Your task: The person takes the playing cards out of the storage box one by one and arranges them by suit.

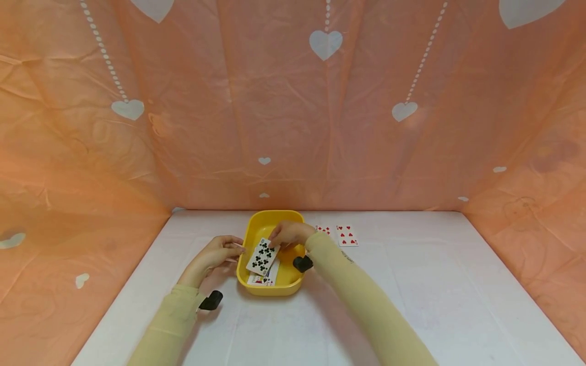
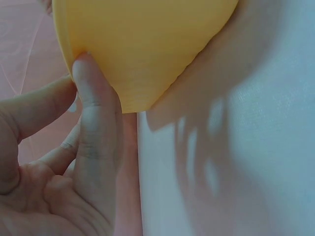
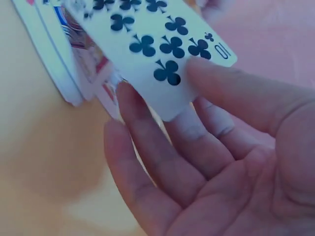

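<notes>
While the right hand (image 1: 287, 235) pinches the ten of clubs (image 1: 262, 256) between thumb and fingers (image 3: 147, 147), the card hangs over the yellow tub (image 1: 261, 221). More cards (image 1: 263, 279) lie inside. The left hand (image 1: 215, 254) touches the tub's side with straight fingers (image 2: 96, 113). Two red cards (image 1: 341, 235) lie on the white table (image 1: 412, 305).

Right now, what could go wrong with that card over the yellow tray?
The right hand pinches the ten of clubs only by one end, so it might slip and land crooked on the cards below. The left hand just touches the yellow tray at its wall; a bump could slide it.
</notes>
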`<state>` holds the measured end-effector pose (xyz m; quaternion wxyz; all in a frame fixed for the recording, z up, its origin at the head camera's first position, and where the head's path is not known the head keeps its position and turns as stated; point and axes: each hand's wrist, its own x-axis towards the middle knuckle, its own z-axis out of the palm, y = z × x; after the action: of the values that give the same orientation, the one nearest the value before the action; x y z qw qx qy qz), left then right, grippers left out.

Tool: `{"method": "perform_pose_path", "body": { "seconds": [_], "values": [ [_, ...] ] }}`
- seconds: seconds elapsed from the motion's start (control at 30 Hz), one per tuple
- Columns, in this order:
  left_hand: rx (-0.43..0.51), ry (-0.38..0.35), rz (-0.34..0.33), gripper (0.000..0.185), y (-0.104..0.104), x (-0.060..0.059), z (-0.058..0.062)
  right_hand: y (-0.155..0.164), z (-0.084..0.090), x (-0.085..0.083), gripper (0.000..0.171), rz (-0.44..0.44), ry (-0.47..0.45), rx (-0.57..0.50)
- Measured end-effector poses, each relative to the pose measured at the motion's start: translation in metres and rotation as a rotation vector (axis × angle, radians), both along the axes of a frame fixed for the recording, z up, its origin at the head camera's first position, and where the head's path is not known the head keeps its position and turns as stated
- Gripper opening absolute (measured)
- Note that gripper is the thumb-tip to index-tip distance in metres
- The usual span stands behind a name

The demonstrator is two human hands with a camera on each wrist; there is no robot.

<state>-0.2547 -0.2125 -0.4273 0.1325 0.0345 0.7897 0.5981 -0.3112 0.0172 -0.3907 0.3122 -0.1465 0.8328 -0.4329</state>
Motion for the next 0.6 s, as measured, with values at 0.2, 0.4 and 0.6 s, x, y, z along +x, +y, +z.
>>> {"method": "perform_pose_path", "body": {
  "seconds": [0.2, 0.4, 0.6],
  "values": [
    [0.001, -0.010, 0.009, 0.036, 0.001, 0.001, 0.001, 0.015, 0.012, -0.007, 0.023, -0.079, -0.047, -0.118],
    [-0.032, -0.023, 0.021, 0.036, 0.003, 0.001, 0.003, 0.038, 0.026, -0.015, 0.027, -0.104, -0.056, -0.186],
    [-0.048, -0.048, 0.039, 0.036, 0.004, 0.002, 0.003, 0.068, 0.040, -0.021, 0.034, -0.123, -0.068, -0.231]
  ]
}}
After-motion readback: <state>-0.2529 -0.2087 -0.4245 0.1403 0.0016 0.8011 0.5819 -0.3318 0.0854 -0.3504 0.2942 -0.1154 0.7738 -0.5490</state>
